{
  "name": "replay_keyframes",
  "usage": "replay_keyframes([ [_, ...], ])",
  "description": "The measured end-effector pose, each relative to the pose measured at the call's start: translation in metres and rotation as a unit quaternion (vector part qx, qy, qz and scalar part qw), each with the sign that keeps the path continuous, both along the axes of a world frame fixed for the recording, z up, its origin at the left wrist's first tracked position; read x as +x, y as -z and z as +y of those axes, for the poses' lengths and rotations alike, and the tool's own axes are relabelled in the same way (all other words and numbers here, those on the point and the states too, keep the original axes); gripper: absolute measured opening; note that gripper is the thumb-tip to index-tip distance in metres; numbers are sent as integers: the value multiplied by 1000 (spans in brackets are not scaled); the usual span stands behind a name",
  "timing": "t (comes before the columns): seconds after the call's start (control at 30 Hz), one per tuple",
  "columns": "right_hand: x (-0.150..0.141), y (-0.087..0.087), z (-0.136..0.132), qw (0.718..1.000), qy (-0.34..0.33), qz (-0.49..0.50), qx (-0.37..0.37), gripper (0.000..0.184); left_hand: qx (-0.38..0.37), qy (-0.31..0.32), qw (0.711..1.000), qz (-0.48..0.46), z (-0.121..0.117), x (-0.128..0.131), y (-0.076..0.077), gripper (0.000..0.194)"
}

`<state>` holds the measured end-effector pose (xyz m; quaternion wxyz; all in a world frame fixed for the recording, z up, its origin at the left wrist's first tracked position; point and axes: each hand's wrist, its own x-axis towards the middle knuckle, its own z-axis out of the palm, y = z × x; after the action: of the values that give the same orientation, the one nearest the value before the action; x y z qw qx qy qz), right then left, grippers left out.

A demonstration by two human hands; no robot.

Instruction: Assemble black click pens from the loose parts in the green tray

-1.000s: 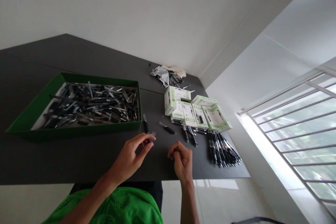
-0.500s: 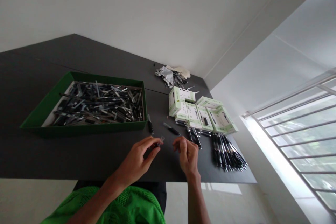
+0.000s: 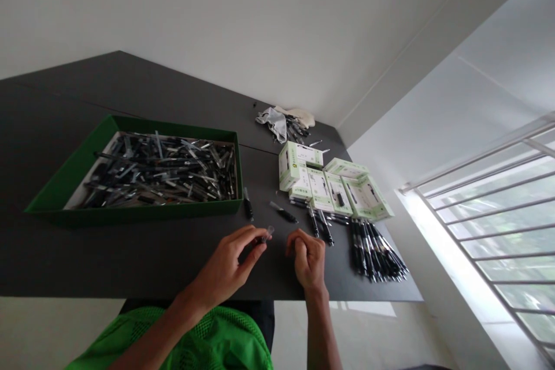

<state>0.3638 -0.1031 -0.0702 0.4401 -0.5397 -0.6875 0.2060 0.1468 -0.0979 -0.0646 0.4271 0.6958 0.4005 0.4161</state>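
Note:
My left hand [image 3: 236,257] pinches a clear plastic pen barrel [image 3: 270,230] between thumb and fingertips; only its see-through end pokes out, the rest being behind the fingers. A short gap to the right, my right hand [image 3: 309,257] is curled closed just over the table, and whatever it may hold is hidden. Two pen pieces with clear and black parts lie beyond the hands: one pen piece [image 3: 248,204] near the box corner, another pen piece [image 3: 284,212] farther right. Two black pens [image 3: 321,224] rest side by side past my right hand.
A green box [image 3: 143,211] full of loose pen parts stands at left. On the right are white-and-green cartons [image 3: 318,188] and a fanned pile of black pens [image 3: 375,250]. Pale gloves [image 3: 277,121] lie over more pens by the wall. The dark table's front edge [image 3: 368,300] is close.
The whole view has shifted, moving the scene slightly right in the picture. My right hand's fingers loosened a little, then curled in again. My left hand keeps its pinch on the pen barrel.

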Motion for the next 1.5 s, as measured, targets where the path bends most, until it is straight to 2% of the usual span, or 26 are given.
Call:
replay_keyframes([
  [0.27,-1,-1,-1,998,-53,-8,-16,40,1,-5,1000,2,-1,0,-2,22],
  [0.47,0,-1,-2,997,-68,-5,-21,36,5,-3,1000,9,0,0,-3,21],
  [0.77,-1,-1,2,999,-41,-17,-6,30,-4,-4,1000,16,0,1,-2,24],
  [0.97,-3,1,9,999,8,-50,10,23,-1,-14,1000,20,-1,1,-1,23],
  [1.27,-4,1,10,999,22,-46,-13,24,-9,-6,1000,28,0,1,0,23],
  [1.5,-5,-1,6,998,24,-59,-26,32,-8,-6,1000,22,0,1,1,24],
])
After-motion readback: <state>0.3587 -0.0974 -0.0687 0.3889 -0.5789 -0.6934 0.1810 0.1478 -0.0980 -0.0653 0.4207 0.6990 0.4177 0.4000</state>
